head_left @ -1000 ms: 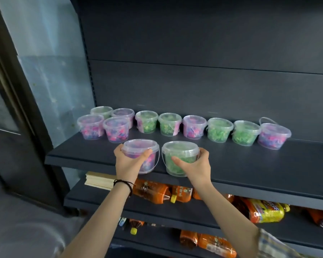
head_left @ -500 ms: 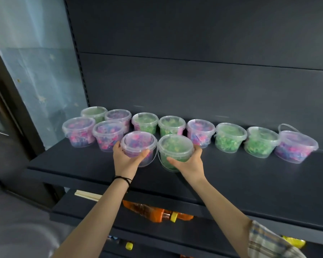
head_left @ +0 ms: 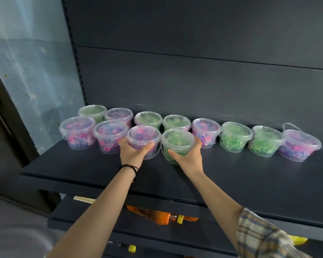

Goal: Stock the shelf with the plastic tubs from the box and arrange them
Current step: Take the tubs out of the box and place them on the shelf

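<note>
**Tech A:** Status, left side. Your left hand (head_left: 131, 152) grips the pink-and-blue tub (head_left: 143, 138), with the thumb on the near wall and the fingers curled round the left side. The tub is in the front row of the shelf (head_left: 231, 175), just right of the front pink tub (head_left: 109, 135). The view does not show whether its base is down on the shelf.

**Tech B:** Hazard 1. If you slide it left, its rim probably strikes that neighbour and pushes it out of line. If you push it deeper, it meets the rear green tub (head_left: 148, 119) directly behind.

**Tech A:** Status, right side. Your right hand (head_left: 189, 157) grips the green tub (head_left: 177, 141), with the thumb in front and the fingers wrapped round the right wall. Its rim is touching the pink-and-blue tub's rim, or very nearly.

**Tech B:** Hazard 2. The walls look thin and flexible. If you squeeze either tub hard, the wall may buckle and the lid may lift. Use light pressure.

**Tech A:** Hazard 3. Your right fingertips lie just beside the rear pink tub (head_left: 206, 130). If you open that hand wide or pull it away sideways, you can knock that tub askew.

**Tech B:** Hazard 4. If you release before both bases are flat, either tub may tip against its neighbour. Both tubs are well back from the shelf's front edge, so a fall looks unlikely.
</note>
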A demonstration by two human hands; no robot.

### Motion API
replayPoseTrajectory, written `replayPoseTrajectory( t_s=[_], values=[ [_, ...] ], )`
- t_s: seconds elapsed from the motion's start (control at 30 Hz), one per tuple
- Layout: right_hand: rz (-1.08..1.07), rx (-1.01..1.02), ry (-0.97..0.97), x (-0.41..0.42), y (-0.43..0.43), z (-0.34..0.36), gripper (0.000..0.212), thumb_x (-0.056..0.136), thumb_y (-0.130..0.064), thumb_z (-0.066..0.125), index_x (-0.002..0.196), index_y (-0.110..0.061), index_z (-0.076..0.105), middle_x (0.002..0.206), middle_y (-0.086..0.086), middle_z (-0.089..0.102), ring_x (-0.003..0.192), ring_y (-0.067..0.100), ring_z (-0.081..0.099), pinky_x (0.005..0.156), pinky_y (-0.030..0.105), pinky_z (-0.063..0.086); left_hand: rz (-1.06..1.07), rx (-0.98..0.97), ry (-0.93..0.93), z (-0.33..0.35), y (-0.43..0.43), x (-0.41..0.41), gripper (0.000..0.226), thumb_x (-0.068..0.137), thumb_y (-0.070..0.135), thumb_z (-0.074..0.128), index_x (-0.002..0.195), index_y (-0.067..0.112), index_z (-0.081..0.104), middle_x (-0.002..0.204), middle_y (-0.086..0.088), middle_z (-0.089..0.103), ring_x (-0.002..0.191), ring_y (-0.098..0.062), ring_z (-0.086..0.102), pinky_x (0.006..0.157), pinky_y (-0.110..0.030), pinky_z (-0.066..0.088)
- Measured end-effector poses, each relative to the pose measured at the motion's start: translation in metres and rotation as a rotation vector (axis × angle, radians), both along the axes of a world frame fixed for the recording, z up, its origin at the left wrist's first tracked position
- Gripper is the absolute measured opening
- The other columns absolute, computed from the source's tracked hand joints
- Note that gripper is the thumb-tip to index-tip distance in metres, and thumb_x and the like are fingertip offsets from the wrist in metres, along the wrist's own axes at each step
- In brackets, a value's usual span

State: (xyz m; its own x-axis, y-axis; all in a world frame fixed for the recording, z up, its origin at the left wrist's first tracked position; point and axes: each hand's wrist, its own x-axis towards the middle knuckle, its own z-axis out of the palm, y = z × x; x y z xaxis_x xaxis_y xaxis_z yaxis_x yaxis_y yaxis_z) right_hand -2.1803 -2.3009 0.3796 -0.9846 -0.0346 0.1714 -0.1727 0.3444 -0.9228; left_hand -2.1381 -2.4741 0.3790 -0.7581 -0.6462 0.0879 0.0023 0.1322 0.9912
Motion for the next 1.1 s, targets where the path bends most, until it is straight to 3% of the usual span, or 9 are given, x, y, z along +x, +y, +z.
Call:
replayPoseTrajectory(
  t_s=[0.17, 0.23, 0.3, 0.4, 0.47, 0.57, 0.67, 0.9, 1.1],
  values=[
    [-0.013, 0.028, -0.02, 0.002, -0.004, 0.0, 0.107, 0.068, -0.034, 0.086, 0.146, -0.021, 0.014, 0.142, 0.0, 0.04, 0.129, 0.02, 0.043, 0.098, 0.031, 0.042, -0.053, 0.0, -0.01, 0.0, -0.008, -0.002, 0.093, 0.067, 0.027, 0.087, 0.139, 0.008, 0.032, 0.138, -0.008, 0.047, 0.116, -0.017, 0.049, 0.093, -0.025, 0.037],
    [-0.007, -0.005, -0.014, 0.007, -0.003, 0.001, 0.116, 0.065, -0.03, 0.088, 0.15, -0.018, 0.009, 0.147, -0.001, 0.032, 0.134, 0.015, 0.035, 0.104, 0.027, 0.035, -0.05, -0.028, -0.002, -0.002, -0.009, 0.003, 0.093, 0.066, 0.027, 0.088, 0.139, 0.006, 0.035, 0.138, -0.01, 0.048, 0.124, -0.023, 0.049, 0.096, -0.026, 0.038],
    [0.002, -0.055, -0.02, 0.015, 0.003, 0.001, 0.121, 0.062, -0.034, 0.089, 0.151, -0.02, 0.007, 0.15, -0.002, 0.029, 0.137, 0.013, 0.032, 0.111, 0.031, 0.032, -0.023, -0.058, -0.005, -0.004, -0.007, 0.014, 0.093, 0.067, 0.027, 0.087, 0.141, 0.004, 0.036, 0.14, -0.011, 0.046, 0.13, -0.026, 0.044, 0.098, -0.026, 0.035],
    [-0.019, -0.057, -0.03, 0.03, 0.018, 0.002, 0.109, 0.067, -0.042, 0.085, 0.15, -0.02, 0.017, 0.149, 0.004, 0.036, 0.136, 0.021, 0.038, 0.11, 0.044, 0.039, -0.033, -0.134, 0.014, -0.007, 0.003, 0.037, 0.084, 0.071, 0.034, 0.084, 0.139, 0.007, 0.041, 0.138, -0.01, 0.047, 0.129, -0.025, 0.043, 0.104, -0.032, 0.035],
    [-0.056, -0.067, -0.038, 0.041, 0.034, 0.005, 0.097, 0.071, -0.041, 0.083, 0.147, -0.019, 0.026, 0.146, 0.003, 0.04, 0.131, 0.02, 0.044, 0.106, 0.04, 0.043, -0.085, -0.192, 0.019, -0.008, 0.014, 0.052, 0.071, 0.075, 0.036, 0.08, 0.134, 0.011, 0.048, 0.134, -0.006, 0.048, 0.125, -0.022, 0.046, 0.104, -0.038, 0.039],
    [-0.101, -0.069, -0.024, 0.06, 0.065, 0.009, 0.08, 0.078, -0.039, 0.077, 0.143, -0.019, 0.034, 0.14, 0.001, 0.046, 0.119, 0.016, 0.05, 0.094, 0.029, 0.044, -0.12, -0.221, 0.049, -0.004, 0.038, 0.072, 0.061, 0.079, 0.032, 0.077, 0.131, 0.015, 0.051, 0.132, -0.002, 0.049, 0.117, -0.016, 0.05, 0.098, -0.035, 0.044],
    [-0.138, -0.08, -0.003, 0.084, 0.107, 0.01, 0.073, 0.082, -0.04, 0.074, 0.141, -0.019, 0.037, 0.137, -0.001, 0.049, 0.117, 0.014, 0.052, 0.09, 0.026, 0.043, -0.09, -0.219, 0.095, 0.003, 0.073, 0.092, 0.06, 0.08, 0.031, 0.077, 0.131, 0.015, 0.049, 0.131, -0.002, 0.048, 0.112, -0.016, 0.052, 0.089, -0.029, 0.044],
    [-0.236, -0.035, 0.045, 0.159, 0.251, -0.003, 0.059, 0.083, -0.037, 0.073, 0.133, -0.017, 0.047, 0.114, -0.003, 0.058, 0.105, 0.015, 0.059, 0.086, 0.029, 0.05, -0.093, -0.147, 0.14, -0.021, 0.203, 0.156, 0.048, 0.081, 0.029, 0.076, 0.122, 0.021, 0.053, 0.122, -0.001, 0.057, 0.105, -0.014, 0.057, 0.088, -0.028, 0.046],
    [-0.219, 0.106, -0.113, 0.224, 0.398, -0.054, 0.054, 0.082, -0.037, 0.074, 0.127, -0.018, 0.05, 0.107, -0.002, 0.059, 0.101, 0.017, 0.06, 0.073, 0.029, 0.052, -0.252, -0.169, -0.088, -0.1, 0.338, 0.219, 0.036, 0.084, 0.036, 0.071, 0.114, 0.02, 0.058, 0.111, 0.003, 0.061, 0.102, -0.014, 0.059, 0.087, -0.033, 0.049]
  ],
)
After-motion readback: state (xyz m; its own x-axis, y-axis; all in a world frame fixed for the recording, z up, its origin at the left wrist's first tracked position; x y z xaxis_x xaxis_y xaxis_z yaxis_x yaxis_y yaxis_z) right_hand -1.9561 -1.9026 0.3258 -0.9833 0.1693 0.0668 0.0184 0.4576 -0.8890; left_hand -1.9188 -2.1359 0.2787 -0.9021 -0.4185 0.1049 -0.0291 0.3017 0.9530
